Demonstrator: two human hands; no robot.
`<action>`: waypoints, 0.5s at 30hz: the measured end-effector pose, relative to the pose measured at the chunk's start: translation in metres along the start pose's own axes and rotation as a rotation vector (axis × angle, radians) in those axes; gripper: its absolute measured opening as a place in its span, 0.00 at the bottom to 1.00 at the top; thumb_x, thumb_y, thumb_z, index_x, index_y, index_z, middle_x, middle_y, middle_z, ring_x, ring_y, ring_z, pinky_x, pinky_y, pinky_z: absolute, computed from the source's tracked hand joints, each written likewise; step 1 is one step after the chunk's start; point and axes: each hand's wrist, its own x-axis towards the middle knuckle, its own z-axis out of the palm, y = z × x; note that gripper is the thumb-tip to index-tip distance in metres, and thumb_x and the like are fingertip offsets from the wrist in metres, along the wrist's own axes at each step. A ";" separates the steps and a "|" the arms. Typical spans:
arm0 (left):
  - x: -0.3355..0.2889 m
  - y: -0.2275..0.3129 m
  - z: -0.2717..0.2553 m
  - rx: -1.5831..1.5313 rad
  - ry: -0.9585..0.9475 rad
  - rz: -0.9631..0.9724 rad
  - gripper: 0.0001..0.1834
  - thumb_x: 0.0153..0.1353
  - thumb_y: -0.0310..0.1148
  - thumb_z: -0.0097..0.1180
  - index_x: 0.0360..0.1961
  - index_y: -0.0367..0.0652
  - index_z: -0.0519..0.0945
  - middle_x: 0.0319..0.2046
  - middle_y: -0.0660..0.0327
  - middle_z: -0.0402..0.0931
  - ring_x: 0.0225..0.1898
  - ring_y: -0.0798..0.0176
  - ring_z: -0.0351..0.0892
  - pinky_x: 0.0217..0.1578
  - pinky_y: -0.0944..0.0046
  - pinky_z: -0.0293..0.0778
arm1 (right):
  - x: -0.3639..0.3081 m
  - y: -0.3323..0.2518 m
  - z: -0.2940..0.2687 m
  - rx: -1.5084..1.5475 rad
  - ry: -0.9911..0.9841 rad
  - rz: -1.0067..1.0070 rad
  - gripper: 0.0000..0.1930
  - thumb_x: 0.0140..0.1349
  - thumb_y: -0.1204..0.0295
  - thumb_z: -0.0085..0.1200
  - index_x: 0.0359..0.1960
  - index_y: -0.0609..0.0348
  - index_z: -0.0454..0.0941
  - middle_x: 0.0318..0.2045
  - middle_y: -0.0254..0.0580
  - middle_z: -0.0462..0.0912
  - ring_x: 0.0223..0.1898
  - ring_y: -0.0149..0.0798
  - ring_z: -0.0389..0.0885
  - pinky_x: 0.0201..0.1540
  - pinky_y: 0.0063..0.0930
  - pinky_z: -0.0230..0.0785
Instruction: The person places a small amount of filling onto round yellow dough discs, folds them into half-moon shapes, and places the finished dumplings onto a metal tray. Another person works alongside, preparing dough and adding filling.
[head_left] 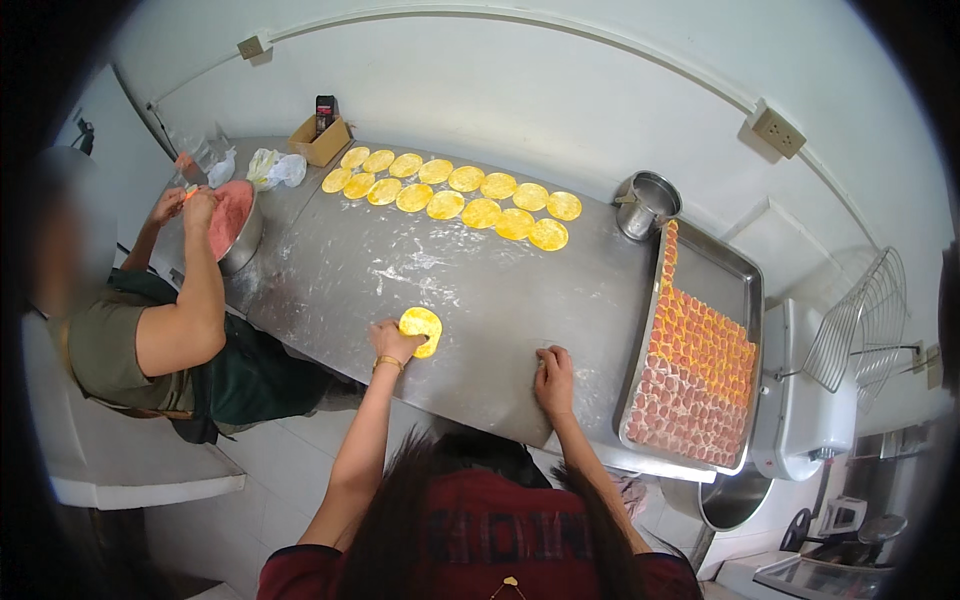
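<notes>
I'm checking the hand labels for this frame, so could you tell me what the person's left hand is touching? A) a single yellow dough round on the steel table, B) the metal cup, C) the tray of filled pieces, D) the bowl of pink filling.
A: the left hand rests on a lone yellow dough round lying on the floured steel table, apart from the rows farther back.
</notes>
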 end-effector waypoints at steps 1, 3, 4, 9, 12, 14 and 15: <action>-0.001 0.003 0.002 -0.103 -0.040 -0.027 0.31 0.31 0.43 0.72 0.36 0.36 0.75 0.36 0.49 0.75 0.43 0.52 0.74 0.47 0.58 0.69 | 0.000 0.000 0.000 0.020 0.018 0.000 0.16 0.47 0.83 0.47 0.41 0.61 0.75 0.42 0.51 0.71 0.47 0.53 0.69 0.50 0.40 0.64; -0.003 0.006 0.012 -0.368 -0.136 -0.045 0.30 0.32 0.40 0.72 0.35 0.36 0.73 0.35 0.49 0.74 0.41 0.52 0.75 0.44 0.59 0.70 | 0.001 0.000 0.000 0.056 0.056 0.027 0.15 0.48 0.84 0.47 0.39 0.61 0.75 0.42 0.50 0.72 0.45 0.51 0.71 0.49 0.38 0.65; -0.006 0.004 0.017 -0.488 -0.150 -0.062 0.29 0.33 0.39 0.72 0.35 0.36 0.73 0.35 0.49 0.74 0.39 0.52 0.76 0.42 0.60 0.71 | 0.003 -0.001 0.000 0.072 0.071 0.055 0.13 0.49 0.84 0.47 0.39 0.62 0.75 0.41 0.49 0.72 0.44 0.49 0.72 0.48 0.36 0.66; -0.028 0.002 0.047 -0.804 -0.129 0.040 0.23 0.48 0.27 0.62 0.45 0.34 0.68 0.38 0.53 0.75 0.35 0.62 0.76 0.35 0.65 0.73 | 0.018 -0.022 0.019 0.463 0.058 0.184 0.10 0.53 0.81 0.52 0.38 0.63 0.76 0.37 0.44 0.76 0.38 0.41 0.78 0.41 0.30 0.71; -0.053 0.013 0.043 -0.916 -0.316 -0.004 0.23 0.55 0.22 0.55 0.52 0.37 0.65 0.39 0.57 0.74 0.36 0.68 0.75 0.36 0.70 0.73 | 0.028 -0.046 0.047 0.646 -0.095 0.263 0.12 0.52 0.75 0.59 0.39 0.60 0.77 0.37 0.40 0.77 0.36 0.34 0.78 0.38 0.26 0.72; -0.070 0.027 0.035 -0.832 -0.392 0.066 0.23 0.56 0.23 0.54 0.53 0.38 0.65 0.40 0.58 0.74 0.37 0.68 0.75 0.36 0.70 0.73 | 0.028 -0.061 0.066 0.631 -0.117 0.276 0.13 0.49 0.72 0.63 0.37 0.60 0.78 0.35 0.40 0.78 0.35 0.35 0.78 0.38 0.28 0.72; -0.077 0.035 0.033 -0.900 -0.428 0.063 0.24 0.56 0.22 0.53 0.54 0.38 0.64 0.40 0.61 0.74 0.37 0.69 0.75 0.35 0.69 0.73 | 0.029 -0.065 0.073 0.565 -0.096 0.244 0.14 0.46 0.71 0.64 0.36 0.60 0.78 0.35 0.40 0.78 0.35 0.37 0.78 0.38 0.29 0.73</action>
